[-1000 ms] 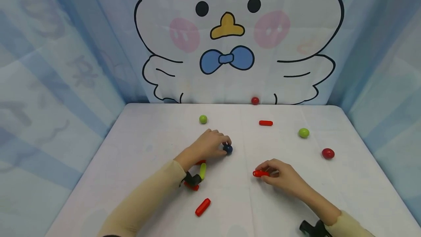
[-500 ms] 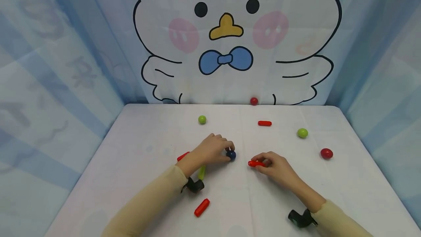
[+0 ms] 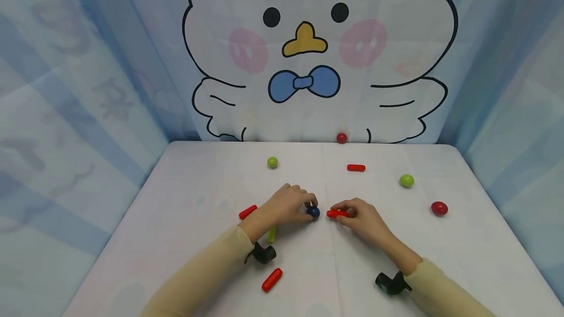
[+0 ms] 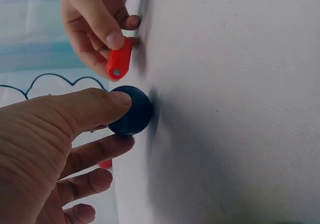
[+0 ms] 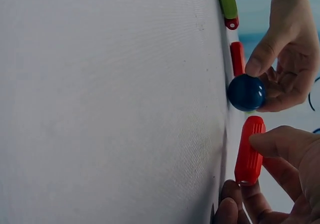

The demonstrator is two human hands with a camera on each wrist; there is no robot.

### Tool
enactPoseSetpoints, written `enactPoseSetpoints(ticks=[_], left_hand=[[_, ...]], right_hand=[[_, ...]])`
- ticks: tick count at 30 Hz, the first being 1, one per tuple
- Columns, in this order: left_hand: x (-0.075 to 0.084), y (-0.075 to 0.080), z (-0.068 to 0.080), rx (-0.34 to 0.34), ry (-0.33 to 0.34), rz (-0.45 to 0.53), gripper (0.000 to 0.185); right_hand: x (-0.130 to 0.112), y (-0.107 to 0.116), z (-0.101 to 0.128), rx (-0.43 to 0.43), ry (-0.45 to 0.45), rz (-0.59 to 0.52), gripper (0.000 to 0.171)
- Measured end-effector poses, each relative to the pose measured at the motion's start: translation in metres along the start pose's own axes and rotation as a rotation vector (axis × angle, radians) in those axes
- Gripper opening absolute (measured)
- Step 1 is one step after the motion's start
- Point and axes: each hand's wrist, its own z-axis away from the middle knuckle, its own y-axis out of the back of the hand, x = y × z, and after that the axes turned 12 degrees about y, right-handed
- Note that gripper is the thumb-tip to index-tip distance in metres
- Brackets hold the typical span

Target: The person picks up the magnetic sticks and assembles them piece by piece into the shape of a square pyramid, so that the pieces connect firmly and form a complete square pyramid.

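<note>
Mid-table, the left hand (image 3: 286, 204) pinches a blue ball (image 3: 313, 212) between thumb and fingers, the ball resting on the white cloth (image 3: 198, 194). Just beside it, the right hand (image 3: 363, 216) grips a red rod (image 3: 337, 214) by one end, its free end pointing at the ball and close to it without touching. A green rod (image 3: 271, 234) lies under the left wrist; other red rods and green and red balls lie scattered farther off.

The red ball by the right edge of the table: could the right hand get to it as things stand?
Probably yes. The red ball lies in the open with nothing between, but the right hand already pinches a red stick.
</note>
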Motion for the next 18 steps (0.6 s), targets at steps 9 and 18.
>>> enactPoseSetpoints(ticks=[9, 18], left_hand=[[0.0029, -0.0013, -0.0003, 0.017, -0.023, 0.007, 0.033], [0.0039, -0.0042, -0.0028, 0.025, -0.038, 0.003, 0.034]], right_hand=[[-0.0026, -0.0035, -0.0069, -0.013, 0.025, 0.042, 0.025], [-0.0028, -0.0033, -0.0103, -0.027, 0.027, 0.0, 0.025]])
